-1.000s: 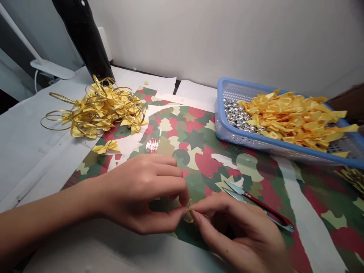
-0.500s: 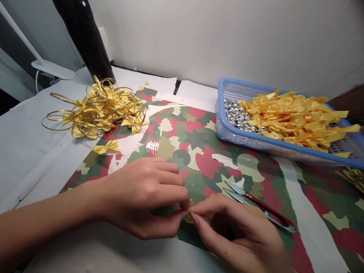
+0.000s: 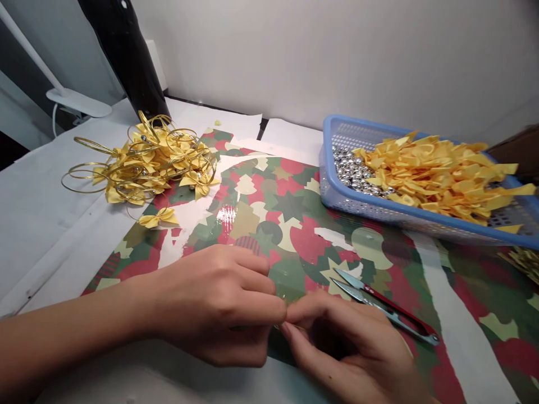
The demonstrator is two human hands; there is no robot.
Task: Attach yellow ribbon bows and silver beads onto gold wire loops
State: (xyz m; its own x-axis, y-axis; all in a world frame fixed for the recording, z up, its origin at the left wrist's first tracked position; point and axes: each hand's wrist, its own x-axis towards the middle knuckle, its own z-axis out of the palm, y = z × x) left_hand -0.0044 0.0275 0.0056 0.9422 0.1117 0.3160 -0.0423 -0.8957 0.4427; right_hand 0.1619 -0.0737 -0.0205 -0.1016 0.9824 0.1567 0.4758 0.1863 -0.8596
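My left hand point(image 3: 225, 306) and my right hand point(image 3: 347, 339) meet fingertip to fingertip over the front of the patterned sheet. The right thumb and index finger pinch a thin gold wire point(image 3: 277, 326), of which only a sliver shows between the hands. My left fingers are curled closed against the same spot, and most of what lies in them is hidden. Just beyond the right hand lie thread snips point(image 3: 391, 314) with red and grey handles, blades pointing up and left.
A blue basket point(image 3: 357, 196) at the right holds silver beads point(image 3: 353, 171) and many yellow ribbon bows point(image 3: 438, 174). At the left is a pile of gold wire loops with yellow bows point(image 3: 155, 163), one bow point(image 3: 158, 217) lying apart. Behind it stands a black cylinder point(image 3: 135, 62).
My left hand has shifted slightly right and down, its fingers curling closer over the right fingertips. Less of the gold wire shows. The right hand has barely moved.
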